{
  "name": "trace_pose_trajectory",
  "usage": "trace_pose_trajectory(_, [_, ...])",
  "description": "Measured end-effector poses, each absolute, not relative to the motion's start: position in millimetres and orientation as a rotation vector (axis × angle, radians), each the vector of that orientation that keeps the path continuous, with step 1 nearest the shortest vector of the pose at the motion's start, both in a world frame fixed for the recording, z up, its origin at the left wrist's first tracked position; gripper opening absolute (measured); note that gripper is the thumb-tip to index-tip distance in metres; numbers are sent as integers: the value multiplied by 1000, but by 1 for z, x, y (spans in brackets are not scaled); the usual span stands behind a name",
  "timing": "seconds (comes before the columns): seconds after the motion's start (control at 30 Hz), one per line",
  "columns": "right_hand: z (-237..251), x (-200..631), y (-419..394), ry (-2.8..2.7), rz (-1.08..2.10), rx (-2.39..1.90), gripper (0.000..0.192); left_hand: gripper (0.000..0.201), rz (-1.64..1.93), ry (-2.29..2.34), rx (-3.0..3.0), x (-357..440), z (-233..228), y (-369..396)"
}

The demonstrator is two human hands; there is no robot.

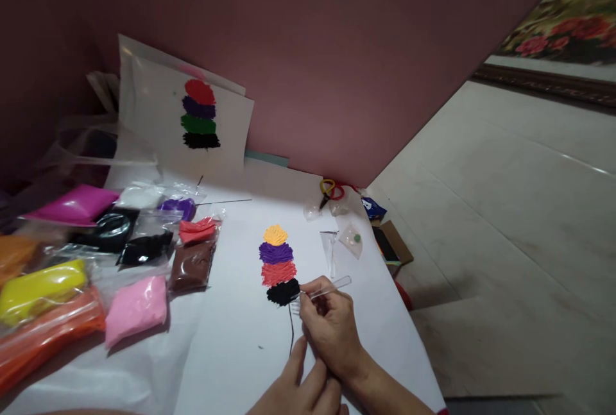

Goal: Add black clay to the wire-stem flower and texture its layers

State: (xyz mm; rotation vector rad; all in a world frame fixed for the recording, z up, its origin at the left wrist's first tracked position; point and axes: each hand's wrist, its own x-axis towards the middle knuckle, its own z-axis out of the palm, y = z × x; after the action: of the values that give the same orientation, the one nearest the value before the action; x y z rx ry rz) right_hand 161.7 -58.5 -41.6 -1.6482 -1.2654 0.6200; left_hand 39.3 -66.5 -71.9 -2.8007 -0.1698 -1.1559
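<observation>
Head camera is looking down at a white sheet on the tabletop, where a little stack of clay blobs is building up: yellow blob on top, then purple blob, red blob, and black blob at the bottom, with a thin black stem trailing down from it. The right hand is holding a clear plastic tool, fingers pinched together around it, and the tip is sitting right at the right edge of the black blob. The left hand is resting flat on the sheet just below, fingers loosely together, not gripping anything, looking like it's steadying the paper.

Stuff I'd be worrying about here: the black blob is touching the red one, so if the tool is pushing upward at all, black could be smearing into red, and dark clay on a light colour doesn't come off clean. The stem looks super thin, and the right hand is hovering almost over it, so a resting wrist could be squashing or dragging it. Also, if the left hand is lifting off, the sheet could be sliding under the tool pressure and skewing the whole stack.

Bags of clay are crowding the left side, close to the sheet, and a finished sample card is leaning against the wall. Scissors are lying farther back, well clear.
</observation>
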Motion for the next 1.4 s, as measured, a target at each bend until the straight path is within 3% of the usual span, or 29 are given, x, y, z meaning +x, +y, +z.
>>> trace_pose_trajectory(0.47, [-41,161,-59,-1320,613,-1663,9,9,-1172,-178,-2768,41,-76,-68])
trace_pose_trajectory(0.73, [-36,161,-58,-1400,627,-1711,11,15,-1150,-208,-2828,39,-71,-68])
trace_pose_trajectory(1.03, [-37,161,-56,-1410,523,-1730,18,9,-978,-166,-2904,36,-76,-70])
trace_pose_trajectory(1.4, [-39,163,-56,-1352,475,-1743,18,14,-1116,-203,-2868,38,-72,-70])
